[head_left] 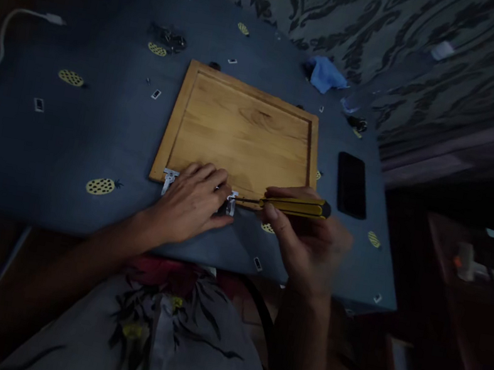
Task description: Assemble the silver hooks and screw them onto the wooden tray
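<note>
A wooden board (247, 131) with a raised rim lies flat on the table. At its near edge is a silver metal bracket (169, 179), its middle hidden under my left hand (196, 201). That hand is closed over the bracket, fingers curled on top and thumb below. My right hand (308, 240) grips a screwdriver (295, 206) by its yellow and black handle. The thin shaft points left, its tip at the bracket's right end beside my left fingers. Whether the tip sits in a screw is too small to tell.
A blue cloth with pineapple prints covers the table (106, 141). A black phone (353, 185) lies right of the board, a blue crumpled plastic piece (326, 75) behind it. Small dark hardware (170, 39) sits at back left. A white cable (0, 52) runs along the left.
</note>
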`<state>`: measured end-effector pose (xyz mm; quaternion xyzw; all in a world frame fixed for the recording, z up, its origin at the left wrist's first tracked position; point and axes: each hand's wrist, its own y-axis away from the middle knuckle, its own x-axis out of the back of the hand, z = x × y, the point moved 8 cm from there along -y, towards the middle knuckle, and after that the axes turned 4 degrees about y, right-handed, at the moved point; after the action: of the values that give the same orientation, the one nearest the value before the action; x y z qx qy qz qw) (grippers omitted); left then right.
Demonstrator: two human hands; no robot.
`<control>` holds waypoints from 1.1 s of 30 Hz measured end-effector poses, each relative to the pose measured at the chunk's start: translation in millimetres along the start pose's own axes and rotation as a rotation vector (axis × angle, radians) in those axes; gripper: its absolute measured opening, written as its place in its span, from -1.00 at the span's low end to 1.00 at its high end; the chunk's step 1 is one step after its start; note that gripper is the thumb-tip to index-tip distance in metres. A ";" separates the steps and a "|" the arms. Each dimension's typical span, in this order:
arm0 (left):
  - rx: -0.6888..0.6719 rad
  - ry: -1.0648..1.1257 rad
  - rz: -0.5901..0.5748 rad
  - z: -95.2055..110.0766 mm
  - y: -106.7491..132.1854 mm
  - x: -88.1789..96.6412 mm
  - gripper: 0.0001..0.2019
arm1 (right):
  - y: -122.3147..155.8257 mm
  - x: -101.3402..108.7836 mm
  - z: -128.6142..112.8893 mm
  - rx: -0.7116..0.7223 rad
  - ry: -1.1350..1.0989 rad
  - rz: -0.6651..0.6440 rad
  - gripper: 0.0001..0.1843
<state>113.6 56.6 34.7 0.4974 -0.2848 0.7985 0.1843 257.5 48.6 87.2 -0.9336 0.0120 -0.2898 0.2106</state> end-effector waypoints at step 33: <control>0.008 0.022 0.025 -2.5 0.8 1.9 -0.72 | -56.6 -22.3 78.7 -0.215 -0.120 -0.026 -0.46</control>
<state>110.6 57.6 35.3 0.4859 -0.2857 0.8071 0.1756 276.3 133.8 39.4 -0.9665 0.0181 -0.2333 0.1058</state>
